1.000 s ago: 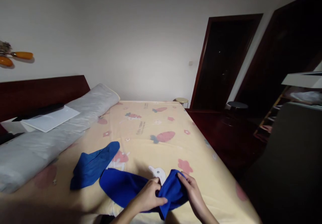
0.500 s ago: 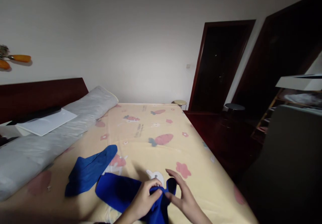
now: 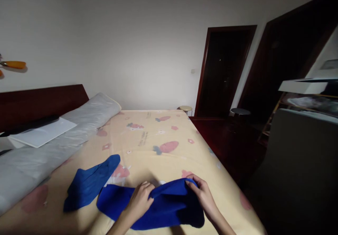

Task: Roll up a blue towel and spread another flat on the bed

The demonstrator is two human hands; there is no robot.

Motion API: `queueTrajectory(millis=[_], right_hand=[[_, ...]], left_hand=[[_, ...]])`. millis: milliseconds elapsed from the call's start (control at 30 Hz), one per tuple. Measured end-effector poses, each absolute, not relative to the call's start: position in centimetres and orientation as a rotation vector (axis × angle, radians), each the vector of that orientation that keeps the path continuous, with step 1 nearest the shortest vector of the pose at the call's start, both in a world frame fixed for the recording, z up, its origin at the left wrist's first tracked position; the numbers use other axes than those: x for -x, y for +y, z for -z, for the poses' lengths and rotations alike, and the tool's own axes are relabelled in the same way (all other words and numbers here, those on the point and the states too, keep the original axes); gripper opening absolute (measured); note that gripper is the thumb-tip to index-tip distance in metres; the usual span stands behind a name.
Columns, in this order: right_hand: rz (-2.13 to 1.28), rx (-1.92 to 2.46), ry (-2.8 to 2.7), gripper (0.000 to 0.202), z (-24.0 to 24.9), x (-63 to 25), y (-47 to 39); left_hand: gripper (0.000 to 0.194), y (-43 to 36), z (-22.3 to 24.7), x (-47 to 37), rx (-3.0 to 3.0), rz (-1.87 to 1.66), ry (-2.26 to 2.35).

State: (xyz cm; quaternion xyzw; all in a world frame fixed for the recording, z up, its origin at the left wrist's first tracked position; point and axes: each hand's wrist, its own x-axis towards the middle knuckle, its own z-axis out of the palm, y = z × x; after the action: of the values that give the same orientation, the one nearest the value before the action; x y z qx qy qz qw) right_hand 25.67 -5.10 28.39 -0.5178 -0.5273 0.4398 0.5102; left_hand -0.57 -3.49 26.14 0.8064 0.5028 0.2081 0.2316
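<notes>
A bright blue cloth (image 3: pixel 169 210) is stretched between my hands above the near part of the bed; its kind of garment or cover I cannot tell. My left hand (image 3: pixel 142 196) is closed on its upper edge near the middle. At its right end, my right hand (image 3: pixel 199 191) pinches the top corner between thumb and fingers. The cloth's left end lies on the patterned sheet. Just to the left of it rests a second, slightly duller blue cloth (image 3: pixel 91 182), folded and narrow at its far end, untouched by either hand.
The bed's cream sheet (image 3: pixel 148 157) carries carrot and flower prints. Along the left lie a long grey pillow (image 3: pixel 89 117) and a white flat item (image 3: pixel 44 132) by the dark headboard (image 3: pixel 42 99). Right of the bed stand a dark panel (image 3: pixel 298 157) and stools, one dark (image 3: pixel 240 111).
The bunched blue cloth has been spread out to the right. My right hand has moved right and now grips its corner; it was partly open before. The view has shifted slightly.
</notes>
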Motion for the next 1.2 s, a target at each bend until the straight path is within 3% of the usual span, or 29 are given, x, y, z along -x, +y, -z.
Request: queueTrajectory(millis=[100,233,333,467,600,700,800,867,933,1067,1200], right_hand=[[-1.017,1.307,-1.266,0.033,-28.2,-26.8,-4.5],[-0.823,1.368,-1.463,0.040,-27.0,-26.8,-4.6],[-0.883,1.276,-1.677,0.066,-27.1,-24.8,-6.5],[-0.982,1.174,-1.971,0.072,-27.0,-21.4,-8.5],[-1.026,1.394,-2.362,0.095,-22.2,-20.1,-7.6],[-1.214,1.388,-2.511,0.096,-15.7,-20.6,-6.5],[-1.246,1.343,-2.601,0.080,-10.0,-21.1,-6.1],[-1.201,1.411,-2.618,0.068,-8.1,-21.0,-6.0],[-1.167,1.457,-2.615,0.062,-8.0,-20.8,-5.9],[-1.028,1.353,-2.495,0.070,-11.1,-20.1,-6.1],[-1.121,1.233,-2.179,0.071,-14.0,-18.6,-7.4]], left_hand=[[0.019,-3.0,-26.8,0.8,-2.027,-0.752,1.346],[0.026,-4.2,-27.6,-0.4,-1.825,-0.939,1.158],[0.037,-5.9,-28.6,-1.7,-1.785,-0.842,1.079],[0.042,-6.7,-28.4,-2.6,-1.873,-0.694,0.968],[0.033,-5.3,-21.1,-0.3,-2.078,-0.389,1.203],[0.082,-4.5,-13.5,3.3,-2.097,0.265,1.286],[0.094,-4.4,-9.0,5.6,-2.218,0.363,1.178],[0.087,-4.4,-8.3,6.0,-2.296,0.260,1.159],[0.066,-4.4,-8.4,5.8,-2.348,0.141,1.181],[0.028,-4.0,-8.7,5.1,-2.404,-0.116,1.154],[0.020,-4.0,-10.4,3.6,-2.364,-0.422,1.224]])
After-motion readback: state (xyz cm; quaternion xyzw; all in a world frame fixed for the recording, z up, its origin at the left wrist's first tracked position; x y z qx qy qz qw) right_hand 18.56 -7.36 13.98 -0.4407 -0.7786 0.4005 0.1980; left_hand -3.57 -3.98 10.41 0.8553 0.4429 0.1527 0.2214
